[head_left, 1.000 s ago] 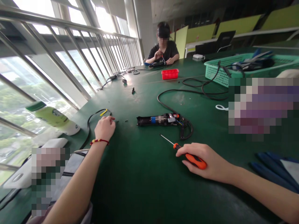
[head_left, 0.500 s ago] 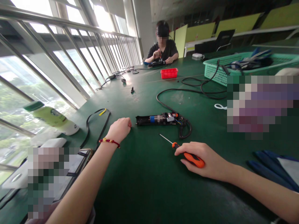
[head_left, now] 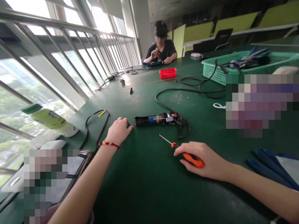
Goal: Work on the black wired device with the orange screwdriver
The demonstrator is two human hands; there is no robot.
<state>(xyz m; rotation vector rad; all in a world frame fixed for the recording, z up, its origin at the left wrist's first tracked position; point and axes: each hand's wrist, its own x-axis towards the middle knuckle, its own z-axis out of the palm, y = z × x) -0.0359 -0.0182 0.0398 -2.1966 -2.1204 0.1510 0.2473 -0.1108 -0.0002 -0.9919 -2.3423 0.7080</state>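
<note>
A corded handheld power tool (head_left: 151, 120) lies on the green tabletop with its black housing open, showing a blue-banded motor and loose wires. My left hand (head_left: 118, 129), a red bracelet at its wrist, is just beside the tool's left end. Its thumb stretches toward that end and stands apart from the fingers; nothing shows in the grasp. In my right hand (head_left: 205, 158) is an orange-and-black screwdriver (head_left: 195, 160), held by the handle. Its thin shaft points up and left, below the tool and apart from it.
A black cable (head_left: 168, 90) curves from the tool toward a green basket (head_left: 213, 74). Farther off are a red tray (head_left: 167, 73) and a person (head_left: 161, 46) working on another device. Left lie a bottle (head_left: 51, 119) and a black strap (head_left: 87, 124); right, blue gloves (head_left: 266, 165).
My left hand has opened from a curled shape, its thumb now reaching out near the tool's end. The right hand keeps its hold on the screwdriver. The whole view has shifted slightly.
</note>
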